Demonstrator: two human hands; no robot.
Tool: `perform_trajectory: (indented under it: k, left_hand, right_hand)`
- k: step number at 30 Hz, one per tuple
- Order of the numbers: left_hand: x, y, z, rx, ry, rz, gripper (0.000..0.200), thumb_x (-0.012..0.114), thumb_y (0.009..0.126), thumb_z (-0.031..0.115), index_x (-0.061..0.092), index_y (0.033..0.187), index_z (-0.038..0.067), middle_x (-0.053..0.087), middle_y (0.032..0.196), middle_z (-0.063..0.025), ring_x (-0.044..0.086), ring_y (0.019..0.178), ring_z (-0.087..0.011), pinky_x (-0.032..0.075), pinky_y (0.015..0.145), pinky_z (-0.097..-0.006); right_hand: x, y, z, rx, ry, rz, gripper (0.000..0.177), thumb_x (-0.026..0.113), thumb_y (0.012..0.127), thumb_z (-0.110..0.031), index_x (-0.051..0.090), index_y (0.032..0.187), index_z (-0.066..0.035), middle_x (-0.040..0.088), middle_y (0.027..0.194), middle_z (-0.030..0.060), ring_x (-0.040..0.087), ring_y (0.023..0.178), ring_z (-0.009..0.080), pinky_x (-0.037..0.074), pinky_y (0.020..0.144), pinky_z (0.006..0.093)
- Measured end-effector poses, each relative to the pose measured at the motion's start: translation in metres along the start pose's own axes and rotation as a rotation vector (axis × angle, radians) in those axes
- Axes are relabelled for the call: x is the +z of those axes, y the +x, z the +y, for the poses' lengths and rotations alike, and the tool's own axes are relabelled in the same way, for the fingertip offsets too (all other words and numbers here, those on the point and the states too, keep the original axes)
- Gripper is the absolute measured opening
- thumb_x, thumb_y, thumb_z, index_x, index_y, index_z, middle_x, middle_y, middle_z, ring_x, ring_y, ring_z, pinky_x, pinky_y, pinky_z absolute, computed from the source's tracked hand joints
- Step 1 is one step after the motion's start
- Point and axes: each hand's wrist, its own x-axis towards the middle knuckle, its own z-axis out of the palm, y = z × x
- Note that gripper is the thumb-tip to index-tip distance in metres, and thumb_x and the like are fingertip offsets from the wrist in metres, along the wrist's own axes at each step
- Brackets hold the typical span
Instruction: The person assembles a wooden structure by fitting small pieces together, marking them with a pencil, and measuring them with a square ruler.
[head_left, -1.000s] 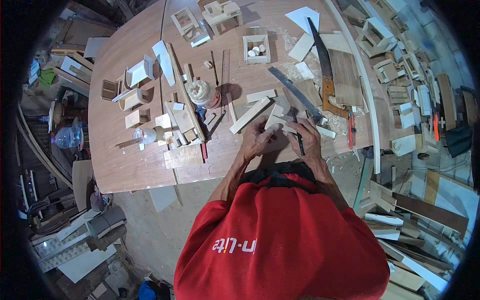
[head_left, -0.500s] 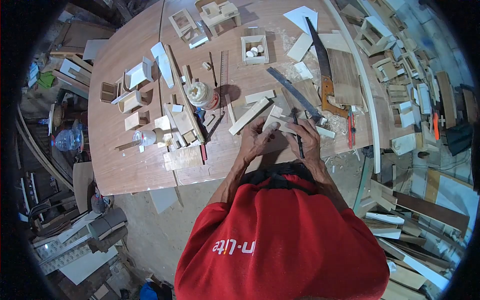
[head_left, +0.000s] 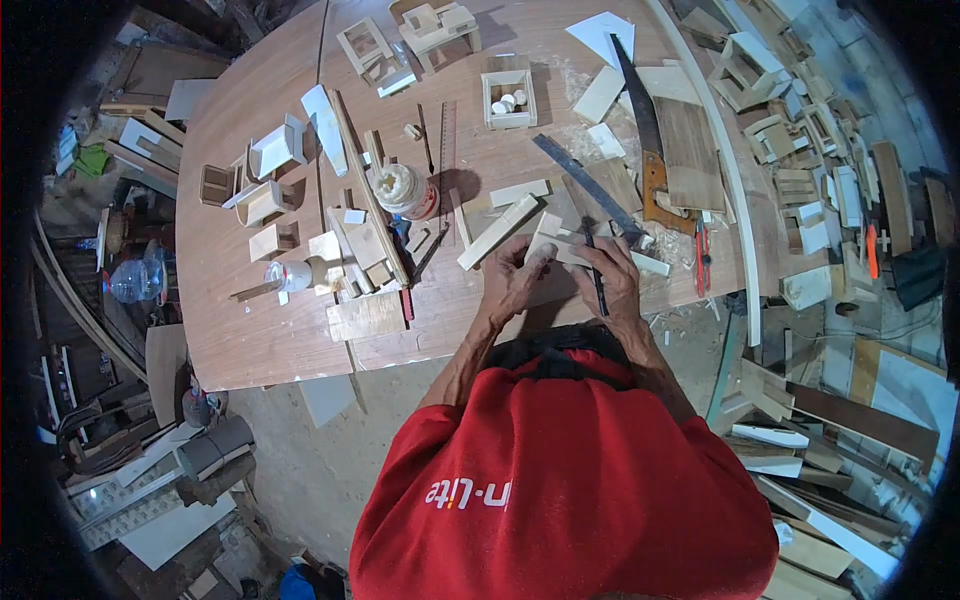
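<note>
My left hand (head_left: 508, 280) is closed on a small pale wood piece (head_left: 545, 230) near the table's front edge. A black pen-like stick (head_left: 600, 290) is gripped in my right hand (head_left: 618, 283), its upper end beside the same piece. The right fingers are close to the wood; whether they touch it is hidden. Just beyond the left hand lies a longer pale wood bar (head_left: 500, 232), with a shorter wood strip (head_left: 520, 193) behind it. A metal ruler (head_left: 590, 188) lies at an angle beyond the right hand.
On the table (head_left: 290, 355), a handsaw (head_left: 645, 120) and a red-handled tool (head_left: 702, 255) lie to the right. To the left stand an open jar (head_left: 405, 192) and several small wooden models. A wooden box (head_left: 508, 100) holds white round pieces. Wood offcuts (head_left: 800, 460) crowd the right floor.
The left hand and the wood piece have shifted very slightly. Both hands keep their holds, and everything else on the table stays in place.
</note>
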Motion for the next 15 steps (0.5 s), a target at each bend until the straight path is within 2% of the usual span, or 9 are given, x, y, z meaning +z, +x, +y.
perform_trajectory:
  k: [4,9,11,12,13,15]
  left_hand:
    - [0.003,0.000,-0.001,-0.004,-0.014,0.028,0.025,0.068,0.087,0.025,0.068,0.095,0.001,0.064,0.075,-0.0017,0.057,0.065,-0.0076,0.047,0.058,-0.0241]
    - [0.004,0.006,0.002,-0.153,-0.290,0.116,0.024,0.063,0.090,0.024,0.066,0.087,0.001,0.063,0.072,-0.0034,0.055,0.061,-0.0105,0.045,0.056,-0.0252]
    - [0.005,0.009,0.004,-0.212,-0.413,0.128,0.023,0.061,0.091,0.023,0.065,0.088,0.001,0.062,0.073,-0.0045,0.055,0.061,-0.0117,0.045,0.055,-0.0259]
    - [0.005,0.010,0.005,-0.268,-0.533,0.138,0.022,0.060,0.091,0.022,0.064,0.089,0.000,0.062,0.074,-0.0057,0.055,0.061,-0.0129,0.044,0.055,-0.0266]
    - [0.005,0.011,0.005,-0.268,-0.534,0.138,0.022,0.060,0.091,0.022,0.064,0.089,0.000,0.062,0.074,-0.0057,0.055,0.061,-0.0129,0.044,0.055,-0.0266]
    - [0.007,0.013,0.005,-0.286,-0.747,0.090,0.018,0.058,0.091,0.019,0.061,0.090,0.001,0.061,0.077,-0.0072,0.055,0.063,-0.0147,0.044,0.054,-0.0286]
  right_hand:
    - [-0.002,0.003,-0.004,0.014,-0.013,0.004,0.035,0.071,0.070,-0.001,0.065,0.105,-0.004,0.063,0.105,0.0114,0.057,0.096,0.0313,0.048,0.082,0.0406]
    - [-0.008,0.003,-0.001,-0.030,-0.015,0.109,0.030,0.065,0.079,-0.004,0.063,0.110,-0.002,0.065,0.099,0.0141,0.062,0.091,0.0308,0.049,0.082,0.0404]
    - [-0.016,0.001,-0.010,0.243,0.288,0.035,0.023,0.059,0.086,-0.007,0.060,0.108,0.001,0.067,0.093,0.0157,0.065,0.085,0.0280,0.050,0.078,0.0386]
    - [-0.011,0.000,-0.018,0.348,0.462,0.083,0.018,0.056,0.087,-0.007,0.057,0.104,0.001,0.068,0.090,0.0157,0.067,0.080,0.0244,0.052,0.072,0.0350]
    - [-0.012,0.000,-0.019,0.348,0.461,0.082,0.018,0.056,0.087,-0.007,0.057,0.104,0.001,0.068,0.090,0.0157,0.067,0.080,0.0244,0.052,0.072,0.0350]
    - [-0.014,0.001,-0.022,0.354,0.400,-0.141,0.015,0.057,0.087,-0.006,0.056,0.100,0.001,0.069,0.089,0.0156,0.068,0.075,0.0223,0.053,0.067,0.0322]
